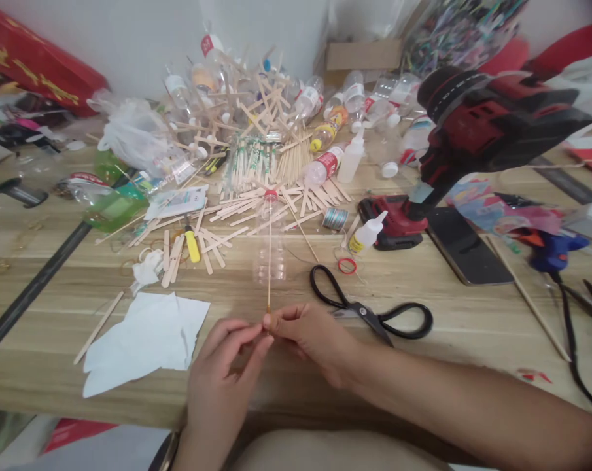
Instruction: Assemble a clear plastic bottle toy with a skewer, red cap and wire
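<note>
My right hand [308,330] pinches the near end of a thin wooden skewer [269,275] between thumb and forefinger. A brownish-yellow wrapping, its kind unclear, shows on the skewer just above the fingertips. From the other side, the thumb and forefinger of my left hand [227,360] close in at the same end; what they grip is too small to make out. The skewer points away from me, over a clear plastic bottle [263,252] with a red cap [271,195]. Black-handled scissors [369,317] lie right of my right hand.
White paper sheets [139,333] lie at left, near a yellow-handled tool [192,245]. Craft sticks [227,209] and plastic bottles crowd the back. A red-black cordless drill [492,124] stands at right beside a phone [467,247], a glue bottle [367,234] and a blue glue gun [553,252].
</note>
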`<move>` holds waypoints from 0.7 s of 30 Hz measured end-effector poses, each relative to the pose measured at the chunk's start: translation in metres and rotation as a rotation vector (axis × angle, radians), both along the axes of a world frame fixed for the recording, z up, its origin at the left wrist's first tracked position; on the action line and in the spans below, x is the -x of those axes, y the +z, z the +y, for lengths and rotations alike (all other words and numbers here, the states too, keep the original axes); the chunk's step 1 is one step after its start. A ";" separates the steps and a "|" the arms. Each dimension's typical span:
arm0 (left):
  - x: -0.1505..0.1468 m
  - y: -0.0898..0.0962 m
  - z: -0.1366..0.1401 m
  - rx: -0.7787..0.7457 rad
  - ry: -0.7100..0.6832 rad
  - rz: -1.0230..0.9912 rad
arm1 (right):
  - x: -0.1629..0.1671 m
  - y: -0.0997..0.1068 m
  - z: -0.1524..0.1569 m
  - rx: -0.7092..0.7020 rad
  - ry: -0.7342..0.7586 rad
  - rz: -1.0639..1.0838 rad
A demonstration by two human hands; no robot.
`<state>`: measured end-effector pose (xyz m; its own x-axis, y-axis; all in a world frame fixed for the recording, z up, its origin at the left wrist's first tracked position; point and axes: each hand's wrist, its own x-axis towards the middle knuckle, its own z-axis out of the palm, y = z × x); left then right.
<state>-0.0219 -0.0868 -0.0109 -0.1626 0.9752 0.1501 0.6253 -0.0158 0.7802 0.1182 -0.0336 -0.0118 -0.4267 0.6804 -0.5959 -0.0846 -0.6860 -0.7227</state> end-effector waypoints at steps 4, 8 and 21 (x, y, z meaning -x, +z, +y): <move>-0.004 -0.004 -0.003 -0.177 -0.038 0.221 | 0.004 -0.004 -0.002 -0.023 -0.029 0.075; -0.003 -0.005 0.004 -0.218 -0.050 0.333 | 0.006 -0.004 -0.003 -0.019 -0.044 0.099; 0.005 -0.020 0.001 -0.060 -0.123 -0.325 | 0.013 -0.006 -0.010 -0.003 -0.140 0.157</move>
